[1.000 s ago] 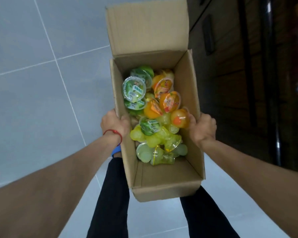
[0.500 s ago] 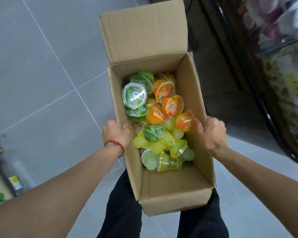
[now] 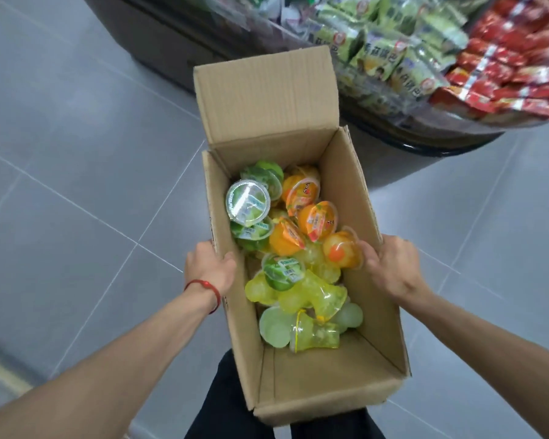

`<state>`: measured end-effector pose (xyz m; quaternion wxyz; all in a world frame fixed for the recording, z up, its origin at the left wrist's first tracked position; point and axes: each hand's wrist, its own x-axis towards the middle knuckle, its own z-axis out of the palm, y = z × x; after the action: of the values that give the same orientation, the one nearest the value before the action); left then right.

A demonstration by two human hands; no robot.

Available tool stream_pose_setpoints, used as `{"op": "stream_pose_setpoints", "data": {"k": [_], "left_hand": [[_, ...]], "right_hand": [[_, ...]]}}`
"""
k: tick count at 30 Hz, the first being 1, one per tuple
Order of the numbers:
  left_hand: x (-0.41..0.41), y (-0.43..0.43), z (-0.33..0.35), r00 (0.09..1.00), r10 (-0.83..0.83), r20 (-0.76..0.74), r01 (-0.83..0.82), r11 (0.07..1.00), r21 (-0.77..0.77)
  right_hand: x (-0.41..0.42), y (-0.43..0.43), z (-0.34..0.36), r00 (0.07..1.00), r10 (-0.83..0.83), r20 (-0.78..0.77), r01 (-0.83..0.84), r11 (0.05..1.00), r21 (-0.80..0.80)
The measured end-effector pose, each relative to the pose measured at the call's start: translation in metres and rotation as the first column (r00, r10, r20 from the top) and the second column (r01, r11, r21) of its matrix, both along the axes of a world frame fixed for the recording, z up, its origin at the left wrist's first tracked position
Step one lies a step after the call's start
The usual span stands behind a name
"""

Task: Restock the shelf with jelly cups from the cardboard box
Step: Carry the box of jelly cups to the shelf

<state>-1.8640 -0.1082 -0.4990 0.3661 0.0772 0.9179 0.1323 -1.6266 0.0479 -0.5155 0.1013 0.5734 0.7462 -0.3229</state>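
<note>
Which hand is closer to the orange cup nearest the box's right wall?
Right. The right hand grips the box by its right wall, fingers beside the orange cup; the left hand grips the opposite wall.

Brown cardboard box (image 3: 298, 384) w/ green, orange & yellow jelly cups (image 3: 298, 236); grey floor tiles (image 3: 76, 153), red wristband (image 3: 207, 286).

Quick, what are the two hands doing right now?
Left hand: holding the cardboard box by its left wall, thumb inside.
Right hand: holding the box by its right wall, fingers curled over the rim.
</note>
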Motion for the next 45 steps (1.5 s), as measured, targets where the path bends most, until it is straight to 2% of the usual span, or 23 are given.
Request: {"op": "stream_pose_setpoints", "data": {"k": [6,12,15,22,27,30,35,41,45], "left_hand": [[0.048,0.008,0.059,0.961,-0.277,-0.011,0.277,0.961,0.028],[0.087,0.032,0.116,0.843,-0.537,0.006,0.536,0.842,0.068],[0.110,0.048,0.144,0.751,-0.660,0.017,0.655,0.748,0.110],[0.183,0.083,0.224,0.383,-0.923,0.031,0.912,0.383,0.145],[0.245,0.085,0.276,0.128,-0.991,0.039,0.981,0.132,0.142],[0.289,0.082,0.301,0.005,-0.999,0.053,0.981,0.016,0.193],[0.364,0.076,0.332,-0.178,-0.983,0.051,0.968,-0.165,0.191],[0.475,0.060,0.350,-0.318,-0.947,0.050,0.935,-0.305,0.181],[0.551,0.042,0.358,-0.369,-0.928,0.053,0.920,-0.357,0.165]], "right_hand": [[0.086,-0.042,0.063,0.980,-0.198,-0.018,0.198,0.980,0.015],[0.150,-0.093,0.127,0.898,-0.439,0.016,0.439,0.898,0.024],[0.176,-0.125,0.159,0.812,-0.582,0.045,0.581,0.813,0.041],[0.211,-0.204,0.243,0.564,-0.823,0.067,0.820,0.568,0.078],[0.242,-0.248,0.282,0.330,-0.944,-0.017,0.943,0.328,0.049],[0.264,-0.278,0.302,0.230,-0.973,-0.029,0.972,0.228,0.061],[0.305,-0.318,0.320,0.058,-0.997,-0.046,0.998,0.056,0.043],[0.372,-0.365,0.330,-0.124,-0.987,-0.102,0.992,-0.125,0.010],[0.433,-0.390,0.334,-0.170,-0.979,-0.109,0.985,-0.171,-0.009]]}}
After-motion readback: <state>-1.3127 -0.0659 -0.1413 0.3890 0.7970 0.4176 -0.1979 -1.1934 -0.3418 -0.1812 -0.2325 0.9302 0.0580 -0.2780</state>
